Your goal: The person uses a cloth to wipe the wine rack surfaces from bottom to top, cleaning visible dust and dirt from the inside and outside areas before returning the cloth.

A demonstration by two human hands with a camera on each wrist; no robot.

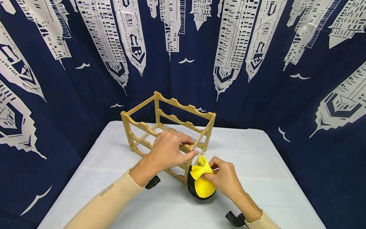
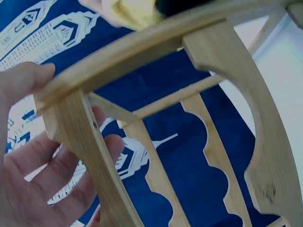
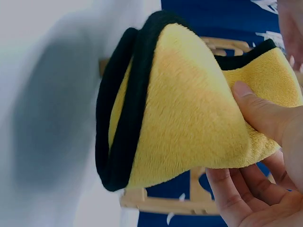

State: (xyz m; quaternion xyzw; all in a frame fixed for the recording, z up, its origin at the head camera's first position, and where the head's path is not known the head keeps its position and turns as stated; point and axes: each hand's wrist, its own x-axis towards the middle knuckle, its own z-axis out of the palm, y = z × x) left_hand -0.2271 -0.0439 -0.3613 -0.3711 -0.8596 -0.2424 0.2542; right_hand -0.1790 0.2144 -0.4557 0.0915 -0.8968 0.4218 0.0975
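Head: the rack (image 1: pixel 144 127) stands on the table (image 1: pixel 257 171), the curtain (image 1: pixel 177 73) behind; the left hand (image 1: pixel 170 149) grips its near upper corner, partly hiding it, and the right hand (image 1: pixel 226 176) pinches the cloth (image 1: pixel 204 187) just beside it; table surface extends rightward to its edge. Left wrist: cloth blurred, cut off above. Right wrist: cloth covers part of the rack.

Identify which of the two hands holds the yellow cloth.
The right hand pinches the black-edged yellow cloth; the left hand grips the wooden rack instead.
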